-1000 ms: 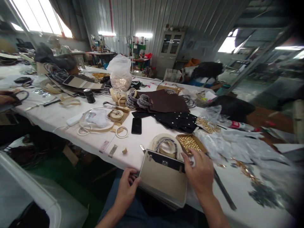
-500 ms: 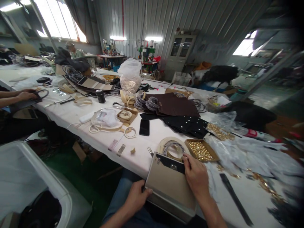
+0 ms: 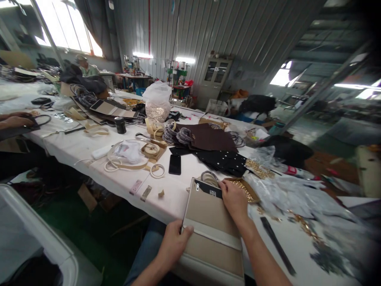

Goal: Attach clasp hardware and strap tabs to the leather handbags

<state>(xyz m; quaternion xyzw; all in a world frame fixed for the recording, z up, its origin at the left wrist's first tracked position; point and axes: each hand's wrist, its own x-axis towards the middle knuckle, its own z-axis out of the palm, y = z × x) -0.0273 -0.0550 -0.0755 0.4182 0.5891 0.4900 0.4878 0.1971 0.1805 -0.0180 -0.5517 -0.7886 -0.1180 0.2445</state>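
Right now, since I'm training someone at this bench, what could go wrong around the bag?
The bag appears to reach past the edge of the table, so it might slip lapward if the left hand loosens its hold. The right hand, at the bag's upper edge, looks close to the open box of gold pieces; a bump could scatter them.

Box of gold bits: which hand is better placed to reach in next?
Probably the right hand: it's close beside the box; the left hand, holding the tan bag, is farther away.
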